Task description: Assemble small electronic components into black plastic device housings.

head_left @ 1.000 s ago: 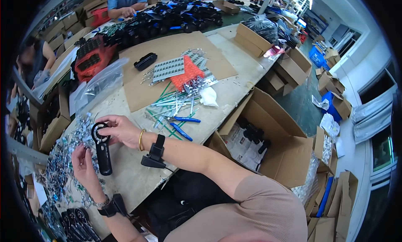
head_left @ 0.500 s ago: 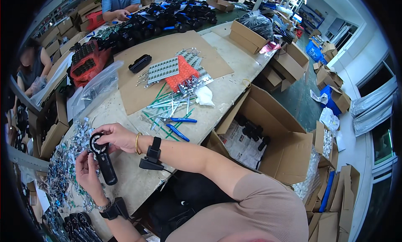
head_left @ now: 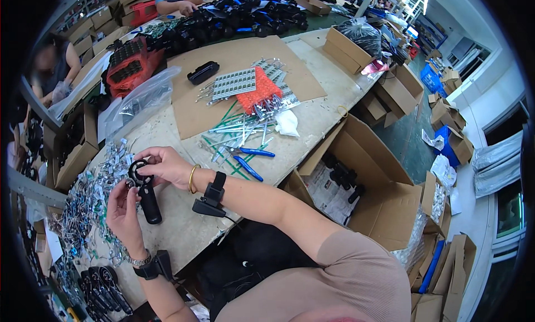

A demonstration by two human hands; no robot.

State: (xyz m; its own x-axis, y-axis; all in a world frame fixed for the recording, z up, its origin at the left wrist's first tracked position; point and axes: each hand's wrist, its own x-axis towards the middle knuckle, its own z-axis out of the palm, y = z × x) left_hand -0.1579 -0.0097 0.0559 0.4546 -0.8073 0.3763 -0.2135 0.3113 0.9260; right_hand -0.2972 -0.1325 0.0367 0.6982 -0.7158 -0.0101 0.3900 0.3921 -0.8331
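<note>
Cream tbl [head_left: 184, 227] w/ cardbd sheet [head_left: 186, 111] | R fingers [head_left: 148, 170] grip blk handle [head_left: 150, 208] | L fingers [head_left: 132, 199]: can't tell | grn flr [head_left: 408, 137]

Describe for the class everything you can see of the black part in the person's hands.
The black part looks like smooth plastic: a round ring head with a straight, round-ended handle. The right hand grips the head, its thumb across the ring, hiding some inner detail. The left hand is at the head's left side; whether it touches is unclear. The handle slants toward the person, over the table; whether its end rests there cannot be told.
</note>
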